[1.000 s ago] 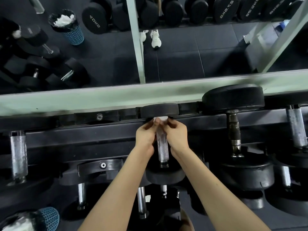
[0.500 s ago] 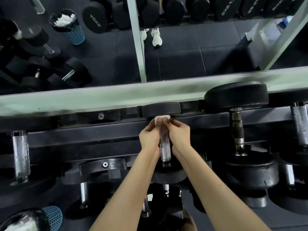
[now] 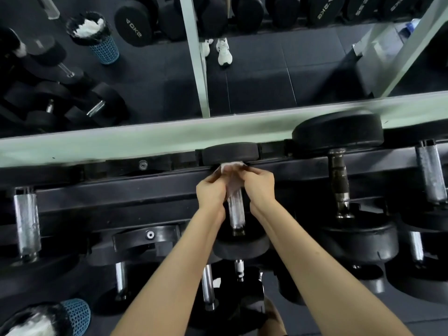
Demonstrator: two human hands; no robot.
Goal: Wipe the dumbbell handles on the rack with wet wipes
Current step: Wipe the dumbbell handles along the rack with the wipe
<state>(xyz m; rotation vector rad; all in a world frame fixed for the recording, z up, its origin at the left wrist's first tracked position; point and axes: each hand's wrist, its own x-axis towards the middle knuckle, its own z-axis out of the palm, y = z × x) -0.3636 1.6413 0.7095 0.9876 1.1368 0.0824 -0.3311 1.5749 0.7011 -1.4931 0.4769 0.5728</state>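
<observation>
**Both hands on the wipe at the far end of the bar**

Centre frame, and the two hands are in tight together. The left hand [image 3: 210,191] and the right hand [image 3: 261,187] each pinch an edge of the white wet wipe [image 3: 231,167] with curled fingers. They draw it round the far end of the dumbbell handle [image 3: 236,210], just under the far head [image 3: 230,153].

The two-sided hold looks deliberate. Wrapped across the bar and gripped from both sides, the wipe can cover the whole round of the steel, not only the top.

The dumbbell lies in its cradle on the rack [image 3: 121,190] with the handle pointing away from the person. That leaves the bar open to reach from above, while the near head [image 3: 242,247] sits low between the forearms.

Below the hands the handle is bare and shiny. My read is that the stroke starts at the far end and the rest of the bar is yet to do.

Other bars sit on either side: a dark handle [image 3: 339,180] to the right and a steel handle [image 3: 26,221] at far left. In the lower left corner a blue mesh bin [image 3: 76,314] holds white wads, probably spent wipes, close by for the drop.
</observation>
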